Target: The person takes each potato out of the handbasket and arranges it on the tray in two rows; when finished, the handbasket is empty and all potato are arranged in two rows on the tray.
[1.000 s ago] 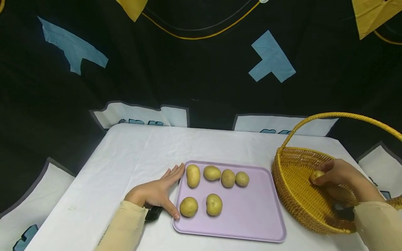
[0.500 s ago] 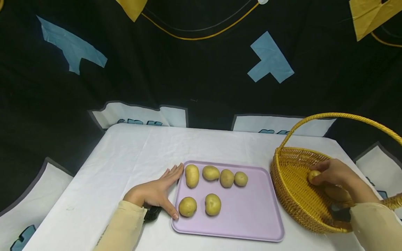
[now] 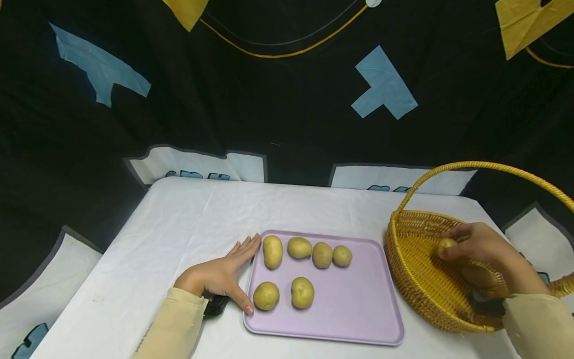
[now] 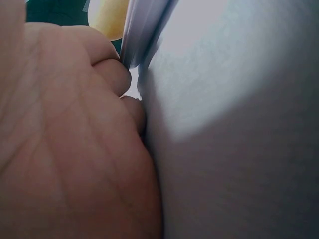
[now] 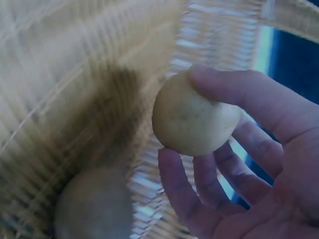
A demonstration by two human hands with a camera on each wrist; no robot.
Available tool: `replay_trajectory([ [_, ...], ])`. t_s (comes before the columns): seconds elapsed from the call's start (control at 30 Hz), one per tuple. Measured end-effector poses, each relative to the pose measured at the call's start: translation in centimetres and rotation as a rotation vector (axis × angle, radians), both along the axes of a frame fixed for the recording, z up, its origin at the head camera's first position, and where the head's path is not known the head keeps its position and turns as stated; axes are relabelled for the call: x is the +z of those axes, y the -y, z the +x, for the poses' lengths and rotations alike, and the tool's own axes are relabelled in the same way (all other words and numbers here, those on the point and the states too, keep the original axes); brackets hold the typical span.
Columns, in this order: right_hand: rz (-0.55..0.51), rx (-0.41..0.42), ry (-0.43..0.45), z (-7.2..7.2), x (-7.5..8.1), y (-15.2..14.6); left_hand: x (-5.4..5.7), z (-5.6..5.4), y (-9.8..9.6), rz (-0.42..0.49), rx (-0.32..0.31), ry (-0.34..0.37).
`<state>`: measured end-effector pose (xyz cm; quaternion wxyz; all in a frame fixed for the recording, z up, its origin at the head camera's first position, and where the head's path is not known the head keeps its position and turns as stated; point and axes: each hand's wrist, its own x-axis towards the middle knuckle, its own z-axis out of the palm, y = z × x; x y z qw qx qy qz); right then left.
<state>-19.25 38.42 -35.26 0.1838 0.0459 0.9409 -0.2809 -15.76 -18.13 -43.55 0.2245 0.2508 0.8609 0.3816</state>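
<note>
In the head view my left hand (image 3: 219, 274) lies with spread, straight fingers along the left edge of a lilac tray (image 3: 354, 304). Thumb and fingertips touch its rim. The left wrist view shows the palm close to the white surface. Inside the wicker basket (image 3: 396, 259) at the right, my right hand (image 3: 484, 244) grips a small potato (image 5: 192, 117) between thumb and fingertips. Below it another potato (image 5: 94, 206) sits in the basket, partly covered by the arm in the head view. Two potatoes stand in the tray's front row, including one potato (image 3: 266, 296) near my left thumb.
Several potatoes line the tray's back row, from a long potato (image 3: 272, 252) to a small round potato (image 3: 342, 256). The basket's tall arched handle (image 3: 475, 164) rises over my right hand. A white cloth (image 3: 148, 259) covers the table, with a black curtain (image 3: 287, 109) behind.
My right hand has risen slightly inside the basket with the potato in its fingers. The left hand stays at the tray's edge, and the head view has shifted a little.
</note>
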Motion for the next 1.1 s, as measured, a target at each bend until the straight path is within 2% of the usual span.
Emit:
replay_trajectory([
  [0.17,-0.048,0.006,-0.038,0.5,1.2,1.1,-0.1,-0.1,0.0,-0.001,0.000,-0.008],
  [0.33,-0.028,0.031,-0.122,1.1,1.9,2.5,-0.1,-0.1,0.0,0.006,0.002,0.000],
  [0.8,-0.091,0.050,-0.241,4.7,3.0,7.0,0.0,0.1,-0.3,-0.001,0.004,0.003],
  [0.9,-0.124,0.051,-0.296,5.4,2.9,8.6,0.1,0.1,-0.3,-0.008,0.002,0.005],
  [1.0,-0.164,0.081,-0.376,6.1,2.5,10.4,0.2,0.1,-0.2,-0.010,0.007,0.009],
  [1.1,-0.209,0.124,-0.414,6.6,1.9,12.0,0.2,0.0,-0.2,-0.006,0.006,0.014],
])
